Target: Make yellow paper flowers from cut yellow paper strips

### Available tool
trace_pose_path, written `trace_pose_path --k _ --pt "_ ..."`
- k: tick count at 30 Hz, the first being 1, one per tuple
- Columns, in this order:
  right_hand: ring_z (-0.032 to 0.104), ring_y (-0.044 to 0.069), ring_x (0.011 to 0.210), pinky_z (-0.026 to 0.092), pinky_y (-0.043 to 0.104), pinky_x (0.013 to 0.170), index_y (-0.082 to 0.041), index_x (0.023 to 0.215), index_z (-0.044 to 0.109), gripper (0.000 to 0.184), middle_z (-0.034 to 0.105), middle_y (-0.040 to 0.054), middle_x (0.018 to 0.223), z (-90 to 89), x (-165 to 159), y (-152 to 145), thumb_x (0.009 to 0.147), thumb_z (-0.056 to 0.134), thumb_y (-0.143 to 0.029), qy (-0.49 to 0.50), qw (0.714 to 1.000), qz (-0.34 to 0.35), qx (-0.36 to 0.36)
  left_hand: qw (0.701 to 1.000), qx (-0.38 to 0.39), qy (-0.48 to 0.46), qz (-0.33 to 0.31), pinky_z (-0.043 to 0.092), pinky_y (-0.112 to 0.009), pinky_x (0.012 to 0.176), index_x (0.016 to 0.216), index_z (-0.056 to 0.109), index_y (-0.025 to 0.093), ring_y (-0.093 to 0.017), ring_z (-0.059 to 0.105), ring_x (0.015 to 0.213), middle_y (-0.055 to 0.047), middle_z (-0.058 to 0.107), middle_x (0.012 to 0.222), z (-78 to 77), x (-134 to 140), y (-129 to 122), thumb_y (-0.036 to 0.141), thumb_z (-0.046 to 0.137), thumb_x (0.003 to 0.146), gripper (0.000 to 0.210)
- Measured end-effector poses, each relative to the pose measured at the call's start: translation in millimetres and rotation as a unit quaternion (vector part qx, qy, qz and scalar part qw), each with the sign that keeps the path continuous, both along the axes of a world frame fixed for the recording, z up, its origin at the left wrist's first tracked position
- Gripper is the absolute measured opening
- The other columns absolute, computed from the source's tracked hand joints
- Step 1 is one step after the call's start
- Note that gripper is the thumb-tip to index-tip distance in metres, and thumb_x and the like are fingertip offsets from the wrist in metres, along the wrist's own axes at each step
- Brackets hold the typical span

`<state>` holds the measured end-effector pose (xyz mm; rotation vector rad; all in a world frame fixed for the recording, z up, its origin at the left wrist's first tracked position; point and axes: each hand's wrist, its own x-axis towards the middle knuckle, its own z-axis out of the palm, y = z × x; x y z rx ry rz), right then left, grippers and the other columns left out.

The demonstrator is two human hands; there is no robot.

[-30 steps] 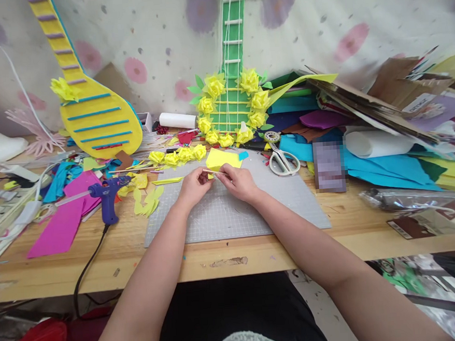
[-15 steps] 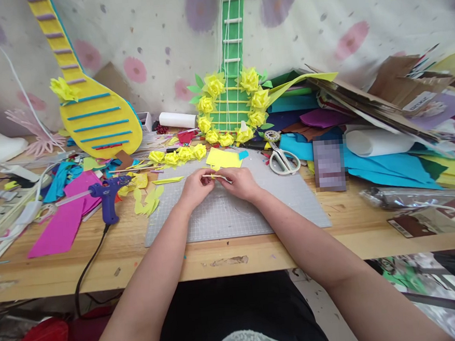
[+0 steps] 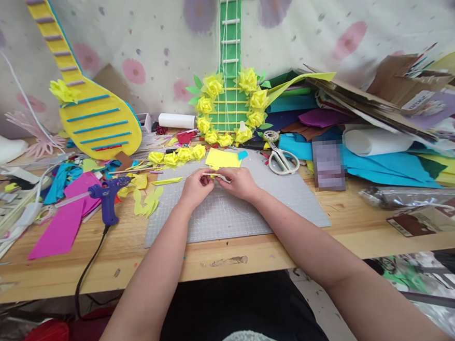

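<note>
Over the grey cutting mat, my left hand and my right hand meet with fingertips nearly touching. Both pinch a thin pale stick that lies level between them. A small bit of yellow paper shows at the stick, mostly hidden by the fingers. Just beyond the hands lies a yellow paper sheet with a small blue piece at its edge. Yellow paper roses sit in a row behind my left hand. Cut yellow petals rest left of it.
A blue glue gun stands at left, its cord hanging over the table edge. Scissors lie right of the hands. Yellow and green paper instruments lean at the back. Stacked cardboard and coloured paper fill the right side.
The fingers have shifted slightly around the stick, and less of the yellow bit shows. The view has moved a touch; everything else lies as before.
</note>
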<state>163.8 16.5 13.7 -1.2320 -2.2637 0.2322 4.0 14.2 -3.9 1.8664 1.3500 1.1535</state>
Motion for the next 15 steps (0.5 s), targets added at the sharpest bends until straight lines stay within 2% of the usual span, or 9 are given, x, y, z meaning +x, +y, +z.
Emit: trace_pose_path --k 8,15 --pt "0.054 0.012 0.064 0.033 0.022 0.059 -0.02 0.094 0.063 0.024 0.066 0.0021 0.079 -3.1 2.4 2.3 0.081 0.045 -0.027 0.029 1.0 0.0 0.007 0.996 0.063 0.064 -0.012 0.043 -0.021 0.061 0.092 0.064 0.017 -0.008 0.048 0.063 0.001 0.051 0.072 8.7 -2.4 -2.8 0.009 0.048 0.067 0.031" --pt "0.053 0.011 0.063 0.034 0.022 0.058 -0.021 0.094 0.063 0.023 0.066 0.0008 0.077 -4.9 2.1 3.1 0.079 0.046 -0.027 0.043 0.999 -0.012 0.005 0.994 0.093 0.061 -0.011 0.047 -0.021 0.066 0.088 0.066 0.017 -0.011 0.053 0.085 -0.005 0.052 0.093 8.5 -2.7 -2.3 0.008 0.048 0.069 0.028"
